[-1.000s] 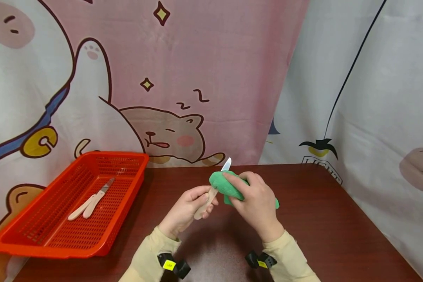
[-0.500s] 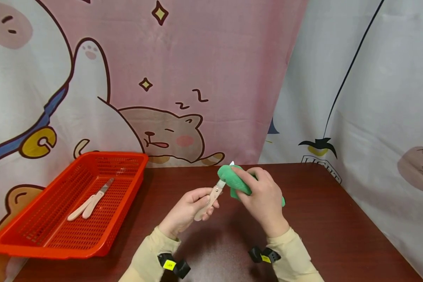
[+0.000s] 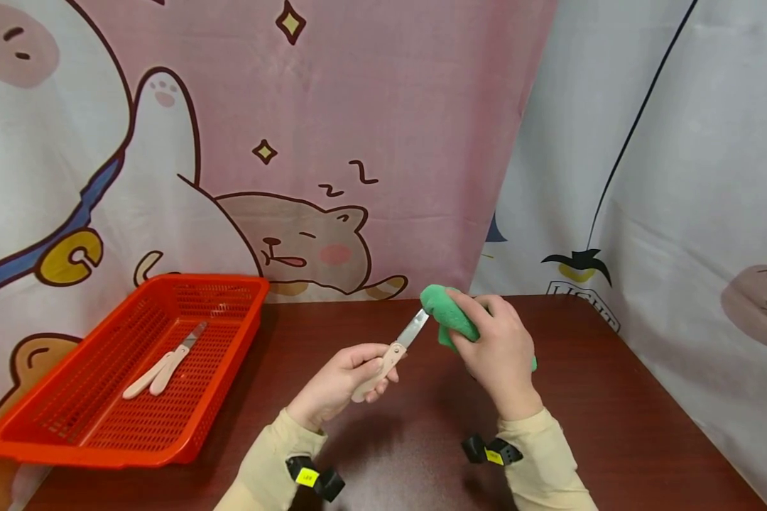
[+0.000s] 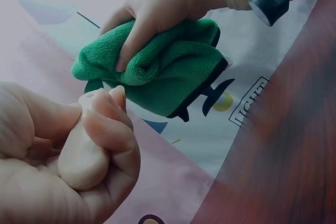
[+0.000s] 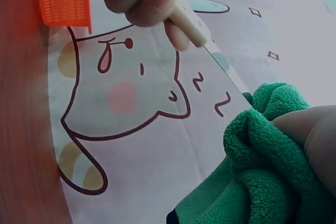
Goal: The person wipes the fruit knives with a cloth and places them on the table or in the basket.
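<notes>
My left hand point(image 3: 345, 380) grips the pale handle of a knife point(image 3: 412, 328), its blade slanting up and to the right. A green cloth point(image 3: 450, 316) is pinched in my right hand point(image 3: 495, 355), folded at the blade's tip end, so the tip is hidden. In the left wrist view the cloth point(image 4: 157, 66) hangs in loose folds with a dark edge, just past the handle end. From the right wrist view, bare blade runs between the handle and the cloth point(image 5: 268, 166).
An orange-red plastic basket point(image 3: 185, 447) stands on the left of the dark wooden table point(image 3: 613, 419). Two pale-handled knives point(image 3: 166, 365) lie in it. Printed fabric point(image 3: 422, 142) hangs behind the table.
My right hand has slid the cloth up and right along the blade, from near the handle to the tip, baring the blade. My left hand has stayed nearly still.
</notes>
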A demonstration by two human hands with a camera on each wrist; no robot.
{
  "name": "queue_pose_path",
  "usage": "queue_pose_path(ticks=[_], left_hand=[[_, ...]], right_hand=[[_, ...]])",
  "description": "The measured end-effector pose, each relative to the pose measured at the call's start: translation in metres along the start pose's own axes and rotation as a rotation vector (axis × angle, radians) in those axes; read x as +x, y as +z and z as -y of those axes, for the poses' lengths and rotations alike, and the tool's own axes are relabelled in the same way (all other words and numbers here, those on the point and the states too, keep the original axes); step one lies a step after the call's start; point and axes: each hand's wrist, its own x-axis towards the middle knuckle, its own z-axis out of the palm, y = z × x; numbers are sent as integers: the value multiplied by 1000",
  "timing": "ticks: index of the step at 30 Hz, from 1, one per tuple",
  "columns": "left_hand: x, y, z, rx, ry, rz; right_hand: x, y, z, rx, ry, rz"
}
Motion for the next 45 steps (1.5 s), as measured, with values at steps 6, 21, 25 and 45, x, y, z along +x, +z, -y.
queue_pose_path(ticks=[6, 21, 25, 45], left_hand=[[0, -1, 0, -15, -15, 17], [-1, -2, -2, 86, 2, -81], [-2, -1, -4, 175, -7, -174], [0, 4, -2, 916, 367, -635]], right_hand=[[0, -4, -6, -22, 39, -12], [2, -7, -9, -8, 74, 11], [2, -8, -9, -1, 74, 15], [2, -9, -8, 17, 89, 12]])
